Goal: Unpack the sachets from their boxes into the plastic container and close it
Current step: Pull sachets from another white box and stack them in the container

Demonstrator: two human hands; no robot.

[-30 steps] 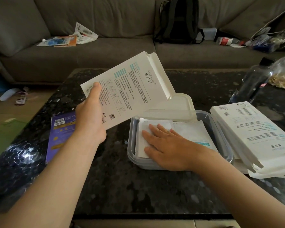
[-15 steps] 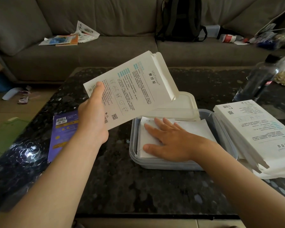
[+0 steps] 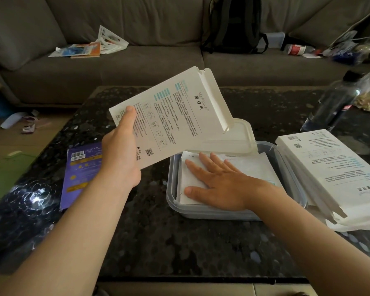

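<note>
Head view: left hand [image 3: 120, 159] still grips box [image 3: 175, 116]; right hand [image 3: 220, 184] straight fingers [image 3: 195, 168] still press sachets [image 3: 252, 167].

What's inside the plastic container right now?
White sachets lie flat in the plastic container, with the right hand resting open on top of them. The hand and the top sachets cover whatever lies below, so the count cannot be told.

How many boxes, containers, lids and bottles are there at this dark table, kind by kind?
White boxes: 2 plain: the held box in the left hand, the top box of the right pile; more beneath, uncountable
Purple box: 1
Plastic container: 1
Lid: 1
Bottle: 1
Total: 6
</note>
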